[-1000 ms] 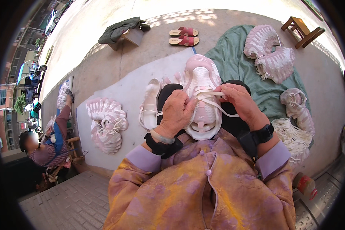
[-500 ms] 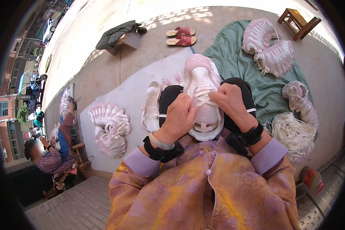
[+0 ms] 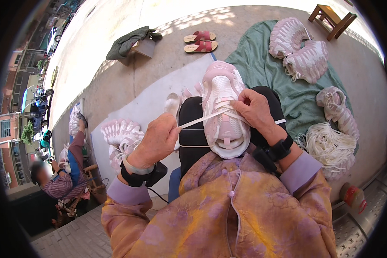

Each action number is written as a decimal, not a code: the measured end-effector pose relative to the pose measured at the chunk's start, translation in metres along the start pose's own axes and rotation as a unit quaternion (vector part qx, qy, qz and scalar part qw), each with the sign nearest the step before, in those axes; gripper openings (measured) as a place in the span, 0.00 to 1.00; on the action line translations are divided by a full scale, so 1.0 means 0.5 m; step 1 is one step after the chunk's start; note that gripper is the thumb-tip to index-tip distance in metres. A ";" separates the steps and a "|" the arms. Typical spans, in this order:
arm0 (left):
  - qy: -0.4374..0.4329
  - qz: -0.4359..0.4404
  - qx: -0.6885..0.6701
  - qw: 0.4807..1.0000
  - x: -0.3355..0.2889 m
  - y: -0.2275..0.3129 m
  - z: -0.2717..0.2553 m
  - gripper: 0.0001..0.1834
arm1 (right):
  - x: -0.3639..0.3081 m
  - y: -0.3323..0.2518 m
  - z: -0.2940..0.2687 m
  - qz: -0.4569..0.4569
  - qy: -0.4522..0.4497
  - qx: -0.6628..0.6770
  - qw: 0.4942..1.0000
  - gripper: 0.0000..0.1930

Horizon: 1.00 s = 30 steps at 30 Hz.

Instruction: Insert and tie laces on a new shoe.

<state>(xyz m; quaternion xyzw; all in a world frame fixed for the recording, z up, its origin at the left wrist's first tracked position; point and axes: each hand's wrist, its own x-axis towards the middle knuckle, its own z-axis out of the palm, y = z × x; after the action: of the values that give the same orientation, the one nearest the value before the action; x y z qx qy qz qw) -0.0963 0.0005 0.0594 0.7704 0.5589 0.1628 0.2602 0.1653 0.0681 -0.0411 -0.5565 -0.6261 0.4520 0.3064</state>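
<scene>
A pale pink and white mesh sneaker lies sole-down on the seated person's lap, across black trousers, toe pointing away from the body. A flat white shoelace runs from its eyelets out to the person's left. The left hand is clenched around the free end of that lace, pulling it taut and off to the side. The right hand pinches the lace at the upper eyelets, fingertips pressed against the shoe's tongue; whether it also grips a second strand I cannot tell from here.

The shoe looks light and soft in the upper, stiffer at the thick foam sole, so it would sit steadiest held by the sole or heel. The lace is thin, limp and likely a bit slippery; a pinch close to its tip gives the most control.

Around the person: a green cloth bearing a heap of similar pink sneakers, a bundle of loose white laces, and a pair of red sandals on the concrete. Another person sits off to the left.
</scene>
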 end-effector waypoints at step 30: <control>0.005 -0.329 -0.266 0.906 -0.073 -0.088 0.092 0.10 | -0.083 -0.026 -0.054 -0.250 -0.062 -0.197 0.946 0.11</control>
<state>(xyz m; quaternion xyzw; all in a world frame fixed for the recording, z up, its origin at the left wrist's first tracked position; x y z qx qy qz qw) -0.1175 -0.0334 -0.0022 0.4444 0.7177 0.2144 0.4913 0.1917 0.0344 -0.0135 -0.4028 -0.8392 0.2621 0.2545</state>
